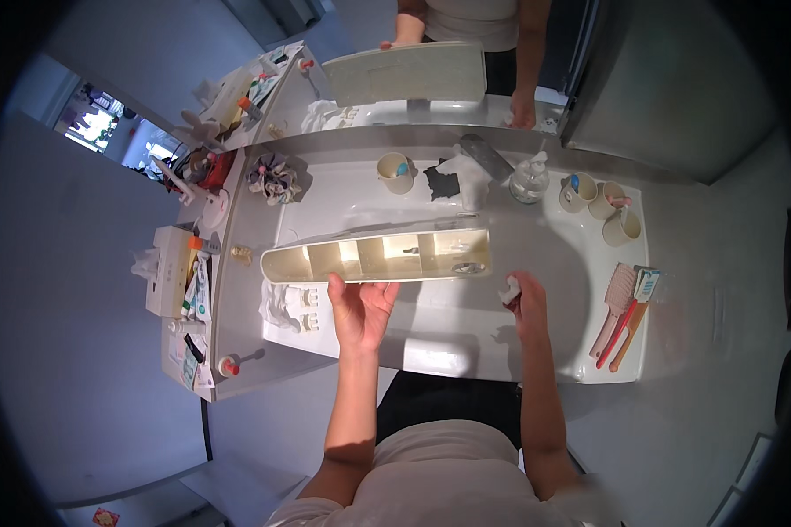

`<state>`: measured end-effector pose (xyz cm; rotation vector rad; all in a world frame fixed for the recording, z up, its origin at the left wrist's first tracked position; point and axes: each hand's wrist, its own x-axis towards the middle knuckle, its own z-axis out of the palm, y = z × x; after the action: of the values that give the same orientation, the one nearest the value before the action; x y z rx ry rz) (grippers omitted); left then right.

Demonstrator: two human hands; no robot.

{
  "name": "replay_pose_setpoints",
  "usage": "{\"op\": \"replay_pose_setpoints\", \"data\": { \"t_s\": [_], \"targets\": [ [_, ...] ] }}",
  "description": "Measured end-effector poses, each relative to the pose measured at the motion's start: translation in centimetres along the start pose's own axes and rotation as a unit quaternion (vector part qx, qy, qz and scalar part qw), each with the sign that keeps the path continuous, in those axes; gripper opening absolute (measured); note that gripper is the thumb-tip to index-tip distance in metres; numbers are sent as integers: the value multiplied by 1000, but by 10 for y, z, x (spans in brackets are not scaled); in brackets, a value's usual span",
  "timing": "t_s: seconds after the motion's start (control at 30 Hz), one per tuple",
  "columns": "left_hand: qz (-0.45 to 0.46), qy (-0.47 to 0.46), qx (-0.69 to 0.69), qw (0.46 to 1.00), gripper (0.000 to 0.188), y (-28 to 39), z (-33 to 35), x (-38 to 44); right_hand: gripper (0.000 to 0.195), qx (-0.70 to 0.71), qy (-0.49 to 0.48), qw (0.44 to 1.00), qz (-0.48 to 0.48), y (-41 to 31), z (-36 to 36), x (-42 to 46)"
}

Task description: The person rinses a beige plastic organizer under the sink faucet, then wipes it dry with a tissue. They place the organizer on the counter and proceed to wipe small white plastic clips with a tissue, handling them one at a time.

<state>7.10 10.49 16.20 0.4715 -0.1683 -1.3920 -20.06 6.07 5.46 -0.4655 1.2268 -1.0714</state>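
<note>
My left hand (pixel 362 309) holds a long cream plastic rack (pixel 376 258) by its near edge, above a white washbasin (pixel 435 329). The rack is divided into several compartments, their open sides facing me. In my right hand (pixel 530 303), to the right of the rack, is a crumpled white tissue (pixel 511 290) pinched between the fingers. White toothbrush-holder pieces (pixel 309 309) lie beside a crumpled white cloth or tissue (pixel 278 309) at the basin's left. Behind the rack stands a cream cup (pixel 395 173) with a blue-ended item in it.
A glass pump bottle (pixel 529 179) and several cups (pixel 577 192) stand along the back. Hairbrushes (pixel 619 293) lie at the right rim. A fabric scrunchie (pixel 275 178) sits back left. On the left cabinet are a tissue box (pixel 171 270) and tubes. A mirror (pixel 343 72) rises behind.
</note>
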Motion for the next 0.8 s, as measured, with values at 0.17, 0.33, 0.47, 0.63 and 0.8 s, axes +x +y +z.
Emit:
{"op": "replay_pose_setpoints", "data": {
  "t_s": [0.17,0.33,0.47,0.63,0.8],
  "targets": [
    [2,107,93,990,47,-11,-28,15,23,7,-25,999,-28,-42,24,10],
    [-12,215,125,968,41,-37,-66,49,30,40,-62,997,-36,-92,62,40],
    [-4,227,75,971,43,-60,-71,76,22,115,-147,981,-45,-110,70,73],
    [15,217,99,971,35,-68,-70,88,15,162,-191,967,-53,-133,100,65],
    [31,194,141,970,27,-62,-67,90,33,-37,-139,981,-128,-129,78,84]
  ]
}}
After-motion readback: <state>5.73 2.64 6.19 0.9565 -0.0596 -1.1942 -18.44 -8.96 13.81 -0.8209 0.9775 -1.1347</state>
